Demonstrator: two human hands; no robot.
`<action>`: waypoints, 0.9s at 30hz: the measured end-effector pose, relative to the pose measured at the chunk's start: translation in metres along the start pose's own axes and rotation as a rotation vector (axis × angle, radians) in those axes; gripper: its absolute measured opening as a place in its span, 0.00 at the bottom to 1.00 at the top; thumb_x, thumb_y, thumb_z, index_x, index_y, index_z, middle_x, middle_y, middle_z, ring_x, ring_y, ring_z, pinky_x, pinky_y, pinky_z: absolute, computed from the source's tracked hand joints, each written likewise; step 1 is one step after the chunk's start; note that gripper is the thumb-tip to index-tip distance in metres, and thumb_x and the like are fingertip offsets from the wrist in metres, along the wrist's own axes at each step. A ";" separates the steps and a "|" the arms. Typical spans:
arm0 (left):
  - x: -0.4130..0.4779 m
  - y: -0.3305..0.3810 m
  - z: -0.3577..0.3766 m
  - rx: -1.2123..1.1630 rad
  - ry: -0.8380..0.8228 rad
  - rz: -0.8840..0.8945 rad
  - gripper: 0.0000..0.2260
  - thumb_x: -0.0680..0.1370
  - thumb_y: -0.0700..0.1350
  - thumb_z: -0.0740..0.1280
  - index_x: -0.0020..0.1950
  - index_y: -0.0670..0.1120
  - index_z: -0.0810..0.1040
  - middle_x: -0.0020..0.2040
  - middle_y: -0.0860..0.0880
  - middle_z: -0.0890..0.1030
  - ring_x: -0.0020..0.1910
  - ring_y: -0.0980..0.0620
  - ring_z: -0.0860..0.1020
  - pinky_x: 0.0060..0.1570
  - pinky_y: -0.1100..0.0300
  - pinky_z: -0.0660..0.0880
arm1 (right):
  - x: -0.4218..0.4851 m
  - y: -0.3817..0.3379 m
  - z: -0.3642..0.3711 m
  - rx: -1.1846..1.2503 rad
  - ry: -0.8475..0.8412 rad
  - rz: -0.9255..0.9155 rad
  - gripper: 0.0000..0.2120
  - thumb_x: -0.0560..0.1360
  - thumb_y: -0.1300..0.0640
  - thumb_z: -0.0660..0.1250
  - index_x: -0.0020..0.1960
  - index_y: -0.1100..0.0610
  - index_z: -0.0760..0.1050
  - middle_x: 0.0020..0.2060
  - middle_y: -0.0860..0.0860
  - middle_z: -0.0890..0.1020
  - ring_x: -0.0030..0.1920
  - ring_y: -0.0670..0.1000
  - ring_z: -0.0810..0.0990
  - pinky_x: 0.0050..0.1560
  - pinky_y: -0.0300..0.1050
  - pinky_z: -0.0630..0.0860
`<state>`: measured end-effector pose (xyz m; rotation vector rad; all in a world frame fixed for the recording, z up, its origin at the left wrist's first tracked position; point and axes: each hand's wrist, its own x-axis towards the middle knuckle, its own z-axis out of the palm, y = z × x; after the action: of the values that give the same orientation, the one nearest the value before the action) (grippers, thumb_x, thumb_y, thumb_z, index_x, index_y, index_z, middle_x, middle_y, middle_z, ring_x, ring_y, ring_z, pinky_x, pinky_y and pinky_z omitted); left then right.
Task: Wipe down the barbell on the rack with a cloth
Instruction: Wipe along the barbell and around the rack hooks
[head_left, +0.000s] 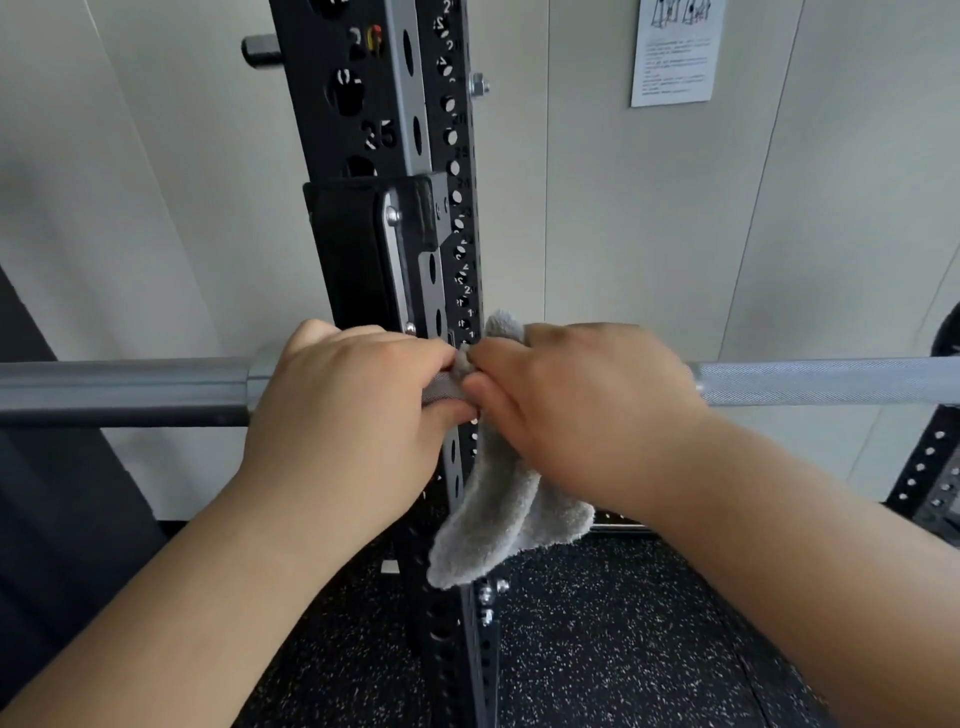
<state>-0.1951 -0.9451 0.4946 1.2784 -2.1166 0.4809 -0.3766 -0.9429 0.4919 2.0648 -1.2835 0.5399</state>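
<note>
Right hand (582, 405) grips grey cloth (498, 514) wrapped over the barbell (831, 382), cloth tail hanging below the shaft. Left hand (353, 410) curled round the bar just left of it, fingers touching the cloth. Barbell lies horizontal across the black rack upright (395, 156). Speckled rubber floor (597, 649) below, paper notice (675, 52) on far wall.

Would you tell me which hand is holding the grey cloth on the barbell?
The right hand: the cloth hangs from under it, while the left hand grips the bare barbell.
</note>
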 end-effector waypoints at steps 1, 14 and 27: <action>0.000 0.000 0.000 0.003 0.007 -0.006 0.11 0.74 0.62 0.66 0.46 0.58 0.81 0.37 0.60 0.80 0.43 0.53 0.77 0.50 0.54 0.62 | -0.003 0.005 -0.004 0.015 -0.028 0.007 0.19 0.84 0.40 0.48 0.53 0.46 0.76 0.33 0.43 0.67 0.29 0.51 0.69 0.28 0.42 0.68; -0.006 0.003 0.002 0.012 0.037 -0.060 0.10 0.73 0.61 0.72 0.49 0.59 0.85 0.36 0.60 0.80 0.41 0.54 0.73 0.50 0.56 0.60 | -0.037 0.034 -0.001 0.010 0.070 0.115 0.21 0.84 0.40 0.49 0.51 0.45 0.78 0.32 0.44 0.74 0.26 0.49 0.70 0.27 0.37 0.61; -0.009 0.008 0.002 0.224 -0.063 0.085 0.23 0.75 0.63 0.68 0.64 0.52 0.81 0.53 0.56 0.86 0.47 0.47 0.84 0.57 0.47 0.73 | -0.048 0.040 -0.001 0.003 0.067 0.133 0.21 0.85 0.40 0.50 0.58 0.46 0.80 0.36 0.45 0.80 0.32 0.50 0.78 0.35 0.39 0.71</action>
<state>-0.1993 -0.9368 0.4867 1.3453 -2.2256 0.7411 -0.4335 -0.9237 0.4742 1.9562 -1.3876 0.6646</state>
